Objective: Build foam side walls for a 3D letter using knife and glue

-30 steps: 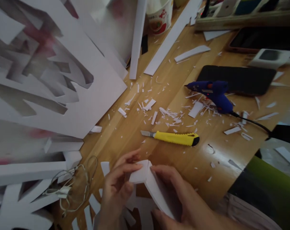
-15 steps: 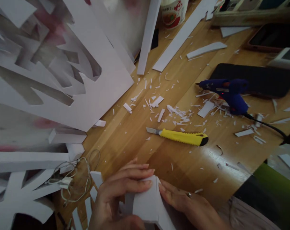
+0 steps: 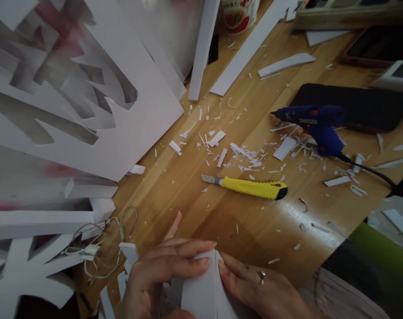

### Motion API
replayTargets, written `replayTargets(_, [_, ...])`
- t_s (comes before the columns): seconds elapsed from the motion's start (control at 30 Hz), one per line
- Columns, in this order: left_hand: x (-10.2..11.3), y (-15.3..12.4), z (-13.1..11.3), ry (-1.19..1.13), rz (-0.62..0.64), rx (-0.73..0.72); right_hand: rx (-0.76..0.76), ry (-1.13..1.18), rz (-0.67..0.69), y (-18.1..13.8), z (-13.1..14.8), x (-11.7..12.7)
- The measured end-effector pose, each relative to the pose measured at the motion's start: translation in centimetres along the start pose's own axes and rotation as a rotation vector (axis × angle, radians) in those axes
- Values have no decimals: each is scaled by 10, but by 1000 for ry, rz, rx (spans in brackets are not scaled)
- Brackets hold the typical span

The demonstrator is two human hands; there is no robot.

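At the bottom middle, a white foam board piece with a seam along its top edge sits between my hands. My left hand wraps round its left side, fingertips on the upper face and one finger raised off. From the right, my right hand, with a ring on a finger, presses its fingertips along the seam. The piece's lower part runs out of view. Just beyond lies a yellow utility knife, its blade out to the left.
A blue glue gun rests among white scraps, by a dark flat slab. Cut-out white foam board fills the left. A tangled white cable lies lower left. White strips and a printed cup are farther back.
The foam board piece and my hands have shifted slightly down. One finger of my left hand has lifted away from the others. The knife and glue gun have not been moved.
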State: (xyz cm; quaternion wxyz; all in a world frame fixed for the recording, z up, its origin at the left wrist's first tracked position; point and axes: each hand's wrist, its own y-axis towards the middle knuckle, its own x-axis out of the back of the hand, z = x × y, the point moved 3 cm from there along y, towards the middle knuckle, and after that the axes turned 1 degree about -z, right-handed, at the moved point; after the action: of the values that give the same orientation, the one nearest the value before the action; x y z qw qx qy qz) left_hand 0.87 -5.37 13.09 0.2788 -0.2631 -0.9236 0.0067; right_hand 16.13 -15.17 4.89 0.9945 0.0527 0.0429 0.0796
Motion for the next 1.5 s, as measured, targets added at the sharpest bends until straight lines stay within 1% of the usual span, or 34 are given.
replayTargets(0.13, [0,0,0,-1,27,-32,19,-98,23,-1,-10,-11])
replayTargets(0.23, [1,1,-1,22,67,-122,37,-164,15,-6,-16,-18])
replayTargets(0.33, [2,2,-1,44,125,-201,80,-203,-3,-8,-18,-20])
replayTargets(0.4, [2,1,0,31,136,-203,105,-195,-10,-7,-15,-18])
replayTargets(0.47, [-1,1,0,0,125,-189,92,-150,-31,-4,-9,-13])
replayTargets(0.53, [-4,2,2,-24,82,-175,61,-106,-58,-2,-1,-8])
replayTargets(0.6, [-9,5,7,-50,74,-181,6,-45,-126,-1,5,-2])
replayTargets(0.63, [-11,7,11,-64,89,-189,-18,3,-165,0,6,1])
replayTargets(0.7, [-17,13,21,-89,172,-199,-61,124,-208,3,6,4])
replayTargets(0.73, [-18,16,27,-97,201,-186,-89,176,-201,7,4,5])
replayTargets(0.77, [-19,19,33,-104,205,-157,-117,204,-173,10,1,5])
replayTargets(0.83, [-18,24,42,-113,145,-101,-190,224,-115,19,-8,6])
replayTargets(0.9, [-15,27,49,-82,63,-78,-245,259,-96,27,-18,8])
replayTargets(0.97, [-13,28,52,-6,0,-84,-250,358,-114,34,-28,8])
replayTargets(1.03, [-12,29,54,79,-35,-99,-225,461,-152,39,-35,8])
replayTargets(1.13, [-15,29,56,158,-43,-129,-206,533,-207,43,-41,8])
replayTargets(1.27, [-25,35,59,183,-23,-117,-282,508,-266,47,-42,11])
replayTargets(1.37, [-33,43,62,173,-68,-51,-330,518,-277,53,-44,12])
replayTargets(1.5, [-41,53,74,71,-97,39,-377,549,-248,61,-50,10])
